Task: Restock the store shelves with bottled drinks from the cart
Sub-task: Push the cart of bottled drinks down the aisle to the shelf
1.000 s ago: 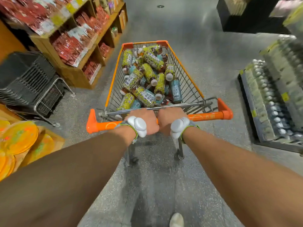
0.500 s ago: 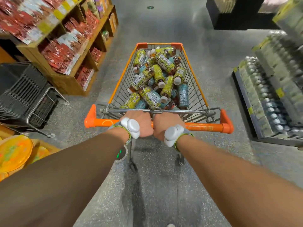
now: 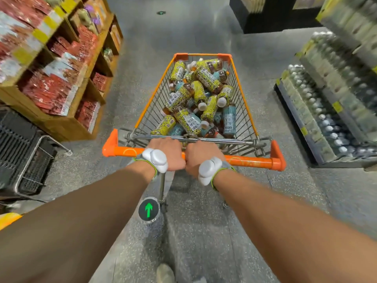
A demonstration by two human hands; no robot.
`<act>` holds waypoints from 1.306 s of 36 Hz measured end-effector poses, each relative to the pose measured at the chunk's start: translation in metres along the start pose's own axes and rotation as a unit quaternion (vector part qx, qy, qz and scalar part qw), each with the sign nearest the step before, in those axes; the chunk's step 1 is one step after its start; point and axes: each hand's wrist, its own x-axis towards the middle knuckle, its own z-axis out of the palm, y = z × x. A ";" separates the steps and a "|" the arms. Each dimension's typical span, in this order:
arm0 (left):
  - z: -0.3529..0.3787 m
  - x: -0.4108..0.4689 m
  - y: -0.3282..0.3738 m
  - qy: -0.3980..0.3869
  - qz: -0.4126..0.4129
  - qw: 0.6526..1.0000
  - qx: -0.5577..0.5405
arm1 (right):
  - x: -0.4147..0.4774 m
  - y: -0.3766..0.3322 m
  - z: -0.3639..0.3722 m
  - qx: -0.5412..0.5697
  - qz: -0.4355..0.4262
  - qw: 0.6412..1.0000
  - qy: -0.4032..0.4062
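Note:
A wire shopping cart (image 3: 247,111) with orange trim stands in the aisle ahead of me. Several bottled drinks (image 3: 201,99) with yellow and teal labels lie piled in its basket. My left hand (image 3: 170,153) and my right hand (image 3: 201,155) grip the orange cart handle (image 3: 253,161) side by side near its middle, fingers curled round the bar. Each wrist carries a white device. Shelves of bottled drinks (image 3: 326,107) stand low on the right, blurred.
Wooden shelves with red packets (image 3: 61,84) line the left side. A stack of black baskets on a metal stand (image 3: 24,152) sits at the near left. A green arrow marker (image 3: 149,210) lies on the grey floor under the cart. A dark display (image 3: 271,15) stands far ahead.
The cart has rolled forward along the aisle. The left shelves and basket stack have slid back toward me, and the floor arrow has come into view. Both hands keep their grip.

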 end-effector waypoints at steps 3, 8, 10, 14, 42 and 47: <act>-0.011 0.020 -0.016 -0.018 0.036 0.999 -0.020 | 0.024 0.000 -0.004 -0.005 0.020 1.000 0.005; -0.018 0.054 -0.043 0.002 0.065 0.997 -0.032 | 0.063 0.001 -0.007 -0.003 0.040 0.999 0.006; -0.020 0.069 -0.049 0.014 0.075 0.997 -0.031 | 0.077 0.003 -0.009 0.002 0.054 0.998 0.012; -0.022 0.101 -0.059 0.039 0.088 0.995 -0.029 | 0.104 0.011 -0.013 0.008 0.073 0.997 0.012; -0.097 0.354 -0.077 0.002 0.086 0.996 0.005 | 0.320 0.155 -0.059 -0.019 0.082 0.996 0.031; -0.115 0.418 -0.076 0.007 0.083 0.997 0.001 | 0.375 0.197 -0.069 -0.023 0.071 0.997 0.021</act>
